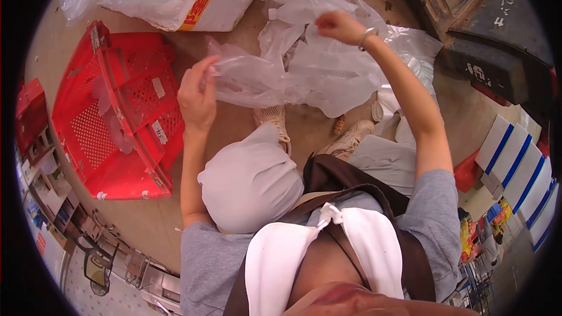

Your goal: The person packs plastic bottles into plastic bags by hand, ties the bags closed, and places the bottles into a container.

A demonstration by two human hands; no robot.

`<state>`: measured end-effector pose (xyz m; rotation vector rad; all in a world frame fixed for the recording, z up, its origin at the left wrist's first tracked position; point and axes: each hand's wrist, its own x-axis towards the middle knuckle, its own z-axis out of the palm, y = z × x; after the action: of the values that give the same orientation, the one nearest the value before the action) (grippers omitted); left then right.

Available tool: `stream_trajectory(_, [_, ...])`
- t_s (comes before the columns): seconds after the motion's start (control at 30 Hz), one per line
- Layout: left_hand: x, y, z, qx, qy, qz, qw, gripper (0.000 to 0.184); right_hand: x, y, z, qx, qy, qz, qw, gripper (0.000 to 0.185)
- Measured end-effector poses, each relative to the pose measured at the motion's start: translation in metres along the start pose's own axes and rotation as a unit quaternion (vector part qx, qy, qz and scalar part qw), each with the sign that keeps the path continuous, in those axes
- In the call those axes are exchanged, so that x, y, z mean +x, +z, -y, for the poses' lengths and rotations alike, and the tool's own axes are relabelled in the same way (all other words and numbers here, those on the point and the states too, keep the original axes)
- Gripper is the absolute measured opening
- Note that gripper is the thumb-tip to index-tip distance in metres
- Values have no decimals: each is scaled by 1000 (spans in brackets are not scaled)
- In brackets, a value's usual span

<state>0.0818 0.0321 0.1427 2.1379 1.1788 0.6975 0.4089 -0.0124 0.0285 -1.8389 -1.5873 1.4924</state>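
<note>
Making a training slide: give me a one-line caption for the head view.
Left hand at a clear plastic bag, right hand over translucent plastic pieces, red crate alongside.

This looks like a workshop or factory floor, with clear plastic pieces heaped on the bare floor between the left fingers and the right fingers. Left of the left fingers stands a red perforated crate with stickers, and beyond them sits a bulky white container with a printed strip. Well right of the right fingers are dark, white-marked equipment and blue-striped white boxes; loaded shelves line the far left.
</note>
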Motion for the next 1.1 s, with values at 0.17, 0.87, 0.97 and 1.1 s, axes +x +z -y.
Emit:
stream_trajectory(0.17, [-3, 0, -14, 198, 133, 103, 966, 27, 14, 52, -13, -404, 123, -28, 906, 53])
stream_trajectory(0.87, [21, -27, -3, -485, -161, 212, 833, 20, -88, -33, 58, 60, -126, -225, 964, 70])
stream_trajectory(0.97, [26, -11, -10, -495, -148, 161, 841, 26, -72, -21, 71, 116, -157, -166, 967, 72])
stream_trajectory(1.1, [20, 19, -24, -461, -179, 174, 852, 28, -31, 39, 101, 178, -214, -45, 959, 73])
